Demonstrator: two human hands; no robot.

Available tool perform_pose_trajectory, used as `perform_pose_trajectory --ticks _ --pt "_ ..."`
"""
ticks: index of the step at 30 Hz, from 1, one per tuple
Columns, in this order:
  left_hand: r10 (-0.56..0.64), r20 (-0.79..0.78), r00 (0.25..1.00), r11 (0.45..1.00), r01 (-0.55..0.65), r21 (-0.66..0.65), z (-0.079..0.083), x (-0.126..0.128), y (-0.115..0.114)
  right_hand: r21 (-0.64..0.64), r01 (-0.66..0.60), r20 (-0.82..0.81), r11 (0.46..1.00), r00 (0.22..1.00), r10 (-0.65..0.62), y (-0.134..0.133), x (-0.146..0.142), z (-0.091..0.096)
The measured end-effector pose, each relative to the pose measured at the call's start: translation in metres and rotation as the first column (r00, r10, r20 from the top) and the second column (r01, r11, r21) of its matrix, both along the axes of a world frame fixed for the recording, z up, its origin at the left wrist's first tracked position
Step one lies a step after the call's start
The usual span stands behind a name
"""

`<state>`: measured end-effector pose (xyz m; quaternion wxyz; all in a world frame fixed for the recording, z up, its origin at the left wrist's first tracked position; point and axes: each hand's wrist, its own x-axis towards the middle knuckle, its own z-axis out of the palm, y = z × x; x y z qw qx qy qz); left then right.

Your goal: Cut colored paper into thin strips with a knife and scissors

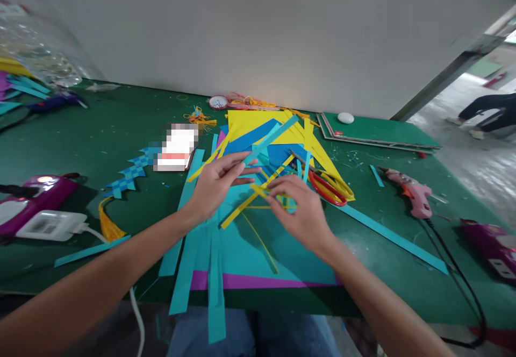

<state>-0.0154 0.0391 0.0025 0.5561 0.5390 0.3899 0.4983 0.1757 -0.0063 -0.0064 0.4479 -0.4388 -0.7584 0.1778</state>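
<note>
My left hand (215, 187) is closed on a teal paper strip (278, 135), pinched between thumb and fingers and slanting up to the right. Close beside it, my right hand (300, 206) pinches a small folded yellow paper strip (258, 189). Below both hands lies a large teal paper sheet (250, 257), with a loose yellow strip (234, 216) across it. Several long teal strips (216, 292) hang over the table's front edge. Red-handled scissors (328, 189) rest just beyond my right hand, among yellow and blue paper.
On the left are a woven blue paper chain (131, 177) with an orange tassel (110, 225), a phone (175, 150) and a purple power strip (52, 195). A pink glue gun (419, 198) with a black cord lies right. Behind the paper sits a small round dish (218, 102), near the wall.
</note>
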Motion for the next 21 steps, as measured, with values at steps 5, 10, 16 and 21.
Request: perform_pose_trajectory --ticks 5,10,16,21 --pt "-0.030 -0.141 0.990 0.996 0.042 0.081 0.003 -0.001 -0.004 -0.234 0.150 -0.547 0.961 0.797 -0.258 0.011 0.032 0.013" --pt "-0.072 -0.251 0.965 0.978 0.118 0.172 -0.002 -0.002 -0.005 -0.291 0.183 -0.718 0.939 0.607 -0.341 0.018 0.051 0.019" --pt "-0.094 -0.287 0.953 0.973 0.149 0.174 -0.006 -0.001 -0.004 -0.206 0.145 -0.642 0.968 0.726 -0.245 0.016 0.043 0.017" --pt "-0.097 -0.289 0.952 0.976 0.148 0.161 -0.006 -0.001 -0.005 -0.178 0.182 -0.572 0.967 0.781 -0.252 0.015 0.043 0.015"
